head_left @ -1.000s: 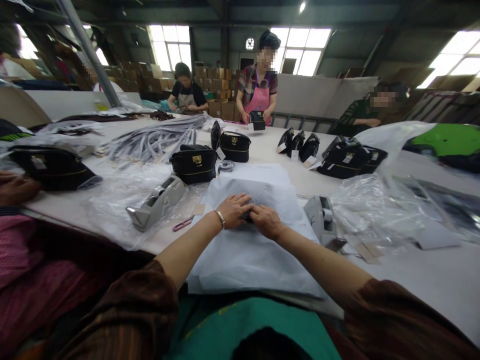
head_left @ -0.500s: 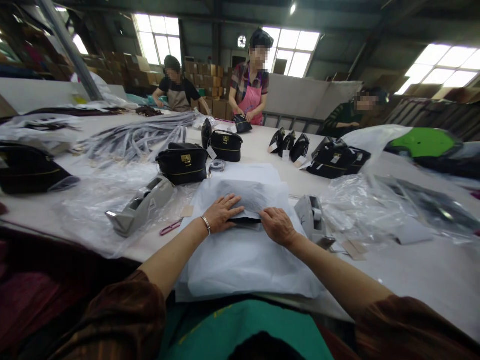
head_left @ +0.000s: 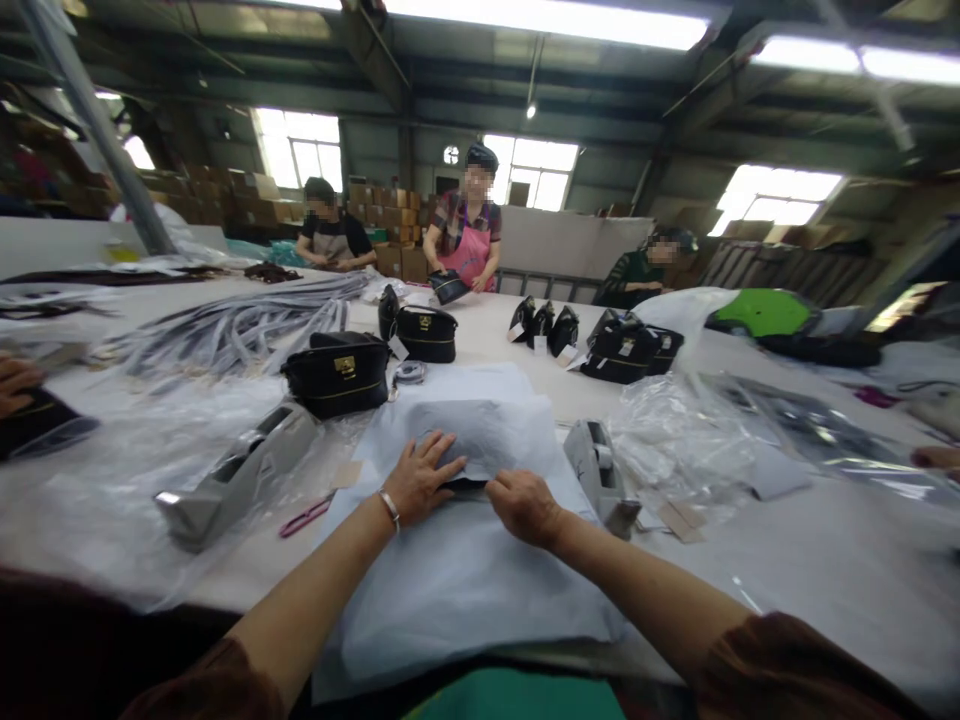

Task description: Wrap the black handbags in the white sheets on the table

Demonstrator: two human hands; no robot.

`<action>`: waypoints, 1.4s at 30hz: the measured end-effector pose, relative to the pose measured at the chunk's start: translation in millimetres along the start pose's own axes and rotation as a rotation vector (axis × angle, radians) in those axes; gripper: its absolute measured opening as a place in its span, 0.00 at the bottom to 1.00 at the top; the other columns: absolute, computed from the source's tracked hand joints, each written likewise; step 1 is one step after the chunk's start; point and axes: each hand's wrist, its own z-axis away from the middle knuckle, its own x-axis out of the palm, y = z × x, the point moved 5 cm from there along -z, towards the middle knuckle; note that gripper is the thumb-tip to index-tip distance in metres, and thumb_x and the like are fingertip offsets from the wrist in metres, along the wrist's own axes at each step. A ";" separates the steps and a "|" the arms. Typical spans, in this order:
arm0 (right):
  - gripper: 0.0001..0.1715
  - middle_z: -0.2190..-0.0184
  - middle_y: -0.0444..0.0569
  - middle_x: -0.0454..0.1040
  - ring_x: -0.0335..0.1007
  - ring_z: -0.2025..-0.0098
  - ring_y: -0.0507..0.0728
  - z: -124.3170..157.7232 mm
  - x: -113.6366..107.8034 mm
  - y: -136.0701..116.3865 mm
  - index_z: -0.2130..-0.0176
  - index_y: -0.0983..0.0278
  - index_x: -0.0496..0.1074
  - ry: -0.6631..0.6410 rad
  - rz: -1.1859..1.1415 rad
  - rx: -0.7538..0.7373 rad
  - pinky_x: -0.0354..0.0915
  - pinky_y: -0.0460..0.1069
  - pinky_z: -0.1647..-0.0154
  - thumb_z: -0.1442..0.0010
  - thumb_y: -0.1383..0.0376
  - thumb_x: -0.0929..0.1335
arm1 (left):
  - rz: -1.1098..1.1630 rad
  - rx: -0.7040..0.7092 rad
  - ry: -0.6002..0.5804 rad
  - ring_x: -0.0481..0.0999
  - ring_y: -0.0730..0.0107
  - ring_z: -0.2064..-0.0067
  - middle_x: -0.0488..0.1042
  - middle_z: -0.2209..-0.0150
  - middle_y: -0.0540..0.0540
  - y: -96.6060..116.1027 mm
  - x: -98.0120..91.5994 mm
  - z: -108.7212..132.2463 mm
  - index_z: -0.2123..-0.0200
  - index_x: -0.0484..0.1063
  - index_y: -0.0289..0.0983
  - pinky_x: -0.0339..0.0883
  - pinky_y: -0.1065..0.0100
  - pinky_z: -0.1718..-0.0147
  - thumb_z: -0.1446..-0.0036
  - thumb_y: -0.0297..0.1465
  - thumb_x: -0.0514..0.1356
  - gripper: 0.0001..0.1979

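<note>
White tissue paper (head_left: 472, 590) lies in sheets at the table's front edge, partly wrapped over a dark object that shows only as a black strip between my hands and a grey shape through the paper. My left hand (head_left: 420, 482), with a bracelet at the wrist, rests on the folded paper, fingers stretched out and apart. Beside it, my right hand (head_left: 525, 508) is closed, its curled fingers pinching the edge of the paper flap. What the dark object is, I cannot make out.
Grey tape dispensers stand left (head_left: 240, 475) and right (head_left: 596, 465) of the paper. A slim pink tool (head_left: 306, 515) lies nearby. Black handbags (head_left: 337, 372) stand beyond, with clear plastic bags (head_left: 686, 440) at right. Co-workers, one in a pink apron (head_left: 469, 255), work across the table.
The view has tilted up. My hands keep about the same place on the paper. At far left another person's hand now touches a black bag; the pink-aproned co-worker's bag has shifted.
</note>
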 end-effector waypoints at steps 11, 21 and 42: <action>0.31 0.29 0.57 0.56 0.53 0.30 0.66 -100.8 9.5 63.5 0.31 0.61 0.60 -0.020 -0.130 0.382 0.54 0.61 0.33 0.28 0.56 0.63 | -0.049 0.043 0.140 0.61 0.36 0.32 0.59 0.30 0.38 -11.5 12.0 1.0 0.37 0.69 0.55 0.65 0.34 0.44 0.40 0.33 0.65 0.28; 0.36 0.25 0.57 0.42 0.35 0.25 0.77 -69.9 59.6 28.4 0.28 0.51 0.54 -0.074 -0.277 0.421 0.46 0.75 0.33 0.30 0.49 0.62 | 0.083 0.074 0.144 0.67 0.37 0.35 0.68 0.35 0.40 -11.5 -10.3 -5.8 0.43 0.75 0.49 0.63 0.34 0.41 0.43 0.41 0.66 0.23; 0.25 0.34 0.57 0.66 0.51 0.28 0.67 28.0 16.1 8.8 0.37 0.64 0.70 -0.367 -0.391 -0.143 0.52 0.67 0.30 0.32 0.63 0.66 | 0.100 0.101 -0.009 0.47 0.36 0.27 0.48 0.26 0.40 0.3 15.9 -17.6 0.35 0.67 0.52 0.47 0.38 0.34 0.36 0.46 0.61 0.27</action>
